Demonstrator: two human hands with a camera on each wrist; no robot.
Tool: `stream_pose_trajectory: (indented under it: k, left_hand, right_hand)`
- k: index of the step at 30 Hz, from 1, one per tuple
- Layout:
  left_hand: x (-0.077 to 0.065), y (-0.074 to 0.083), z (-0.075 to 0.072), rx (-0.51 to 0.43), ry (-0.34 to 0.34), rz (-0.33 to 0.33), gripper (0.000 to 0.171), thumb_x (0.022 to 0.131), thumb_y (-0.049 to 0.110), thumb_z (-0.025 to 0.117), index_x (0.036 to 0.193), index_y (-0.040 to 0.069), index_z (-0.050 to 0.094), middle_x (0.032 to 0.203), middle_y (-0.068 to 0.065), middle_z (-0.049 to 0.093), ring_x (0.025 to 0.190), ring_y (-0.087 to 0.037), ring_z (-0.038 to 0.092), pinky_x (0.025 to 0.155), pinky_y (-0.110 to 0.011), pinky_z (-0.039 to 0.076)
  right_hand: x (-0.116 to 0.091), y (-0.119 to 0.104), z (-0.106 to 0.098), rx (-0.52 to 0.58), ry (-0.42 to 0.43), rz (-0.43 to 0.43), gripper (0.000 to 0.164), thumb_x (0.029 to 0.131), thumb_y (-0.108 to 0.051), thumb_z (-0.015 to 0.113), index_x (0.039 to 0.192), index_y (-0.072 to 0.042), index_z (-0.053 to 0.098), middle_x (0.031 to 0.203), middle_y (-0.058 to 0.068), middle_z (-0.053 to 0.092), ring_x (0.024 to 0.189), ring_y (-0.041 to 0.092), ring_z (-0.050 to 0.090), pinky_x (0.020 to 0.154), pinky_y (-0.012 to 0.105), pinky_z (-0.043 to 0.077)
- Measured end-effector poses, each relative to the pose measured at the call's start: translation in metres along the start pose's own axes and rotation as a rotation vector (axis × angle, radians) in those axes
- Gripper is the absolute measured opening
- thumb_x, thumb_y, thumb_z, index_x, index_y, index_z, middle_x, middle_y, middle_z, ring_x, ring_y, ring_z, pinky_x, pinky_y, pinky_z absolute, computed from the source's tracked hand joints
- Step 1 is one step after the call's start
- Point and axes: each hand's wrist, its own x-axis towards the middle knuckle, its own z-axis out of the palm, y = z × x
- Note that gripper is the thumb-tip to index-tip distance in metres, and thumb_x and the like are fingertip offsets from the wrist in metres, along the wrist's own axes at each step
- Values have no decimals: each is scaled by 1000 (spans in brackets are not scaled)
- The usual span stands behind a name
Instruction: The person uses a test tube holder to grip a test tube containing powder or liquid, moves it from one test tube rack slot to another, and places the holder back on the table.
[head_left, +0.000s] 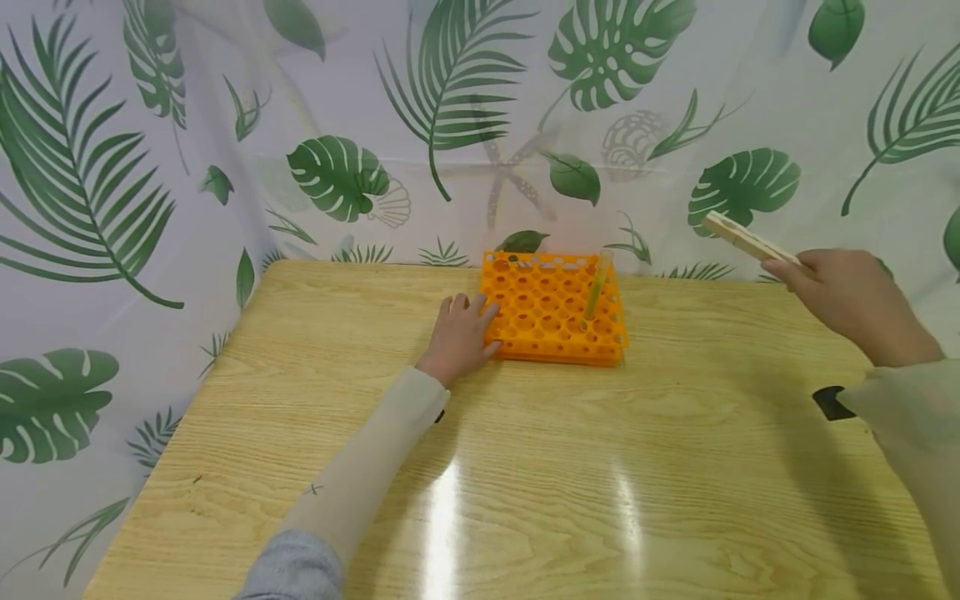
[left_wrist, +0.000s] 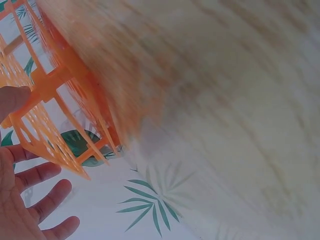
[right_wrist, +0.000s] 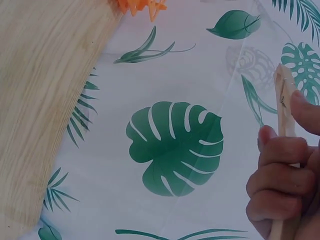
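An orange test tube rack [head_left: 555, 308] stands at the back of the wooden table. A test tube with yellow liquid [head_left: 597, 287] leans in its right part. My left hand [head_left: 461, 337] is at the rack's left end, with the thumb and index finger gripping its edge; the other fingers spread loosely in the left wrist view. Up to the right of the rack, my right hand [head_left: 855, 292] holds a wooden test tube clamp [head_left: 750, 239] in the air. Its fingers curl round the handle in the right wrist view, and nothing shows in the clamp's tip.
The wooden table [head_left: 525, 467] reaches back to a white cloth with green leaves [head_left: 337, 179], which hangs behind and along the left. A black band [head_left: 832, 403] shows at the right wrist.
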Motion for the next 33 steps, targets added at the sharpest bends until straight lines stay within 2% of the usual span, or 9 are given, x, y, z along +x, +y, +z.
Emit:
stream_pose_trajectory:
  k: [9, 11, 13, 18, 21, 25, 29, 32, 33]
  left_hand:
    - [2, -1, 2, 16, -3, 0, 53, 90, 47, 56, 132, 17, 46, 130, -6, 49, 110, -28, 45, 104, -48, 34]
    - [2, -1, 1, 10, -5, -2, 53, 90, 46, 57, 132, 17, 46, 129, -6, 50, 110, -28, 45, 104, -48, 34]
    - [1, 0, 1, 8, -7, -4, 53, 90, 46, 57, 133, 17, 46, 129, -6, 49, 110, -28, 45, 104, -48, 34]
    - [0, 0, 0, 8, -2, 0, 53, 90, 46, 57, 133, 17, 46, 128, -6, 49, 109, -28, 45, 104, -48, 34]
    - [0, 1, 0, 8, 4, 1, 52, 90, 46, 57, 132, 17, 46, 128, -6, 50, 108, -28, 46, 104, -47, 35]
    - [0, 1, 0, 11, 8, 3, 51, 90, 46, 56, 131, 17, 46, 126, -6, 50, 107, -28, 46, 103, -47, 35]
    - [0, 1, 1, 17, 1, 1, 52, 90, 47, 56, 132, 17, 45, 126, -6, 50, 108, -28, 46, 103, -47, 36]
    - [1, 0, 1, 17, -12, -2, 54, 90, 47, 55, 134, 18, 44, 129, -6, 49, 109, -28, 45, 103, -47, 35]
    - [1, 0, 1, 15, -16, -3, 54, 90, 47, 55, 135, 18, 44, 129, -6, 48, 110, -28, 45, 103, -47, 35]
  right_hand:
    - [6, -8, -2, -67, -19, 13, 69, 95, -58, 31, 108, 3, 61, 62, 9, 53, 56, 23, 44, 49, 37, 35]
    - [7, -9, -2, -74, -31, 15, 70, 95, -59, 31, 109, 3, 61, 63, 9, 54, 58, 23, 46, 49, 37, 37]
    - [7, -11, -3, -78, -32, 12, 70, 95, -60, 30, 105, 2, 62, 62, 9, 53, 57, 23, 46, 49, 37, 37]
    - [6, -15, -2, -77, -3, -11, 61, 96, -58, 30, 75, -5, 52, 56, 5, 41, 52, 20, 38, 49, 32, 31]
    - [6, -15, -1, -81, 10, -28, 58, 96, -57, 31, 70, -8, 47, 55, 4, 40, 50, 19, 37, 48, 32, 30]
    - [8, -14, 0, -81, 14, -44, 60, 96, -56, 34, 82, -3, 59, 57, 7, 49, 52, 21, 45, 48, 35, 36]
    - [10, -15, 1, -84, 14, -48, 66, 96, -56, 35, 110, 2, 64, 86, 26, 66, 67, 38, 59, 57, 48, 46]
    - [11, -17, 3, -80, 19, -51, 68, 96, -56, 35, 117, 3, 61, 89, 27, 66, 67, 38, 59, 54, 45, 46]
    - [10, -17, 3, -78, 20, -53, 66, 96, -56, 35, 113, 2, 63, 79, 23, 65, 61, 34, 56, 51, 42, 43]
